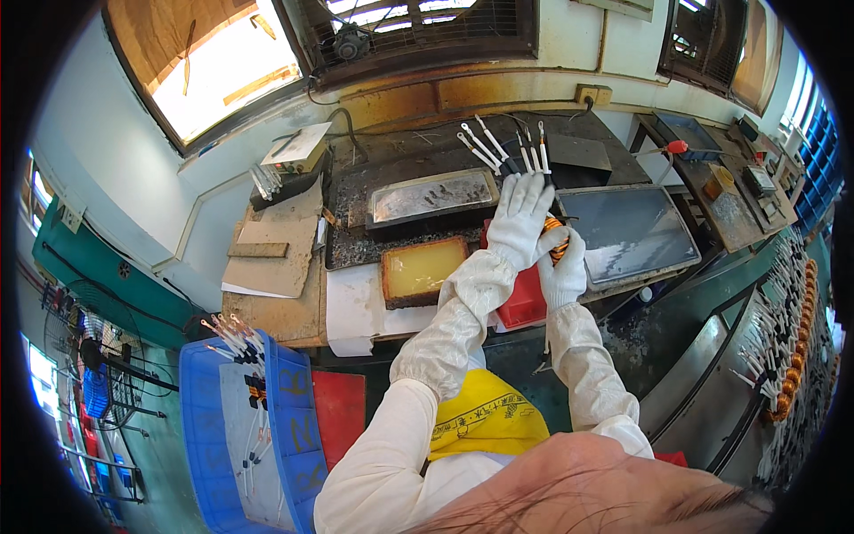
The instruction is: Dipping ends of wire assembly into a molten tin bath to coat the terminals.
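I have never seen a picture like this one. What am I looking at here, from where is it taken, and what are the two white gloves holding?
There is no machine here: a person works with two gloved hands. The single picture comes from a wide camera worn on the person's head, looking down, so straight edges bend near the rim.

The left hand and the right hand together hold a bundle of thin rod-like parts with orange coils; the white-tipped rod ends fan out above the gloves.

On the dirty workbench lie a tray of yellow liquid, a grey metal tray and a larger dark tray. At lower left, a blue crate holds more such parts.
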`<state>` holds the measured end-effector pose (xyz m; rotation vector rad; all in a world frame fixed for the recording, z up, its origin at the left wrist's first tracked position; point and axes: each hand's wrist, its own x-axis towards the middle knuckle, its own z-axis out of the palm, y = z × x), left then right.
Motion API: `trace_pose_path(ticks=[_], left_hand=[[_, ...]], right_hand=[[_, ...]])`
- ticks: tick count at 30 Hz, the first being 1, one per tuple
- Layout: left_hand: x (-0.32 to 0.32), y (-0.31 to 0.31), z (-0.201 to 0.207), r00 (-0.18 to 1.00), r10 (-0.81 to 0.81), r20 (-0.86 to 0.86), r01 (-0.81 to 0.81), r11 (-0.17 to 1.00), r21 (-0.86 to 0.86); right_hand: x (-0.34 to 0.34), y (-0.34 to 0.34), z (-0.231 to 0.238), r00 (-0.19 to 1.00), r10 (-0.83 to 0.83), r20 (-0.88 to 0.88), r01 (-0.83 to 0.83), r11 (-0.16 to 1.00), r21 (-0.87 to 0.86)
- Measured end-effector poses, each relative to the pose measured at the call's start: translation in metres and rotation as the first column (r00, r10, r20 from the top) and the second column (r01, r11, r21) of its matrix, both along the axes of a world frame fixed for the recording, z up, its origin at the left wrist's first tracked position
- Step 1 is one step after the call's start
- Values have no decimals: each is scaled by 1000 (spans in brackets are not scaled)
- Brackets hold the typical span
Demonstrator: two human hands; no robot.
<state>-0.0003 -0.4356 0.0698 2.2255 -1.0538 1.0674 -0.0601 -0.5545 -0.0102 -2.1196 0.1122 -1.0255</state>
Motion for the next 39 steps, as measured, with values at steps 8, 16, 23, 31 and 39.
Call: trace_pose_path(ticks=[8, 16, 23, 31, 39], left_hand=[[-21, 1, -21, 990, 76, -115, -96, 979, -179], [2, 4, -31, 978, 8, -211, -63, 964, -257], [-4, 1, -30, 989, 83, -124, -84, 996, -1], [-70, -2, -86, 859, 12, -511, -81, 990, -113], [-85, 6, -100, 839, 192, -509, -90, 972, 218]], right_hand=[[0, -2, -1, 999, -37, 21, 37, 999, 0], [3, 4, -3, 998, -47, 36, 47, 999, 12], [4, 1, -1, 1000, -14, 2, 14, 1000, 23], [10, 0, -11, 997, -64, 37, 63, 997, 32], [-4, 1, 3, 999, -28, 28, 26, 996, 87]])
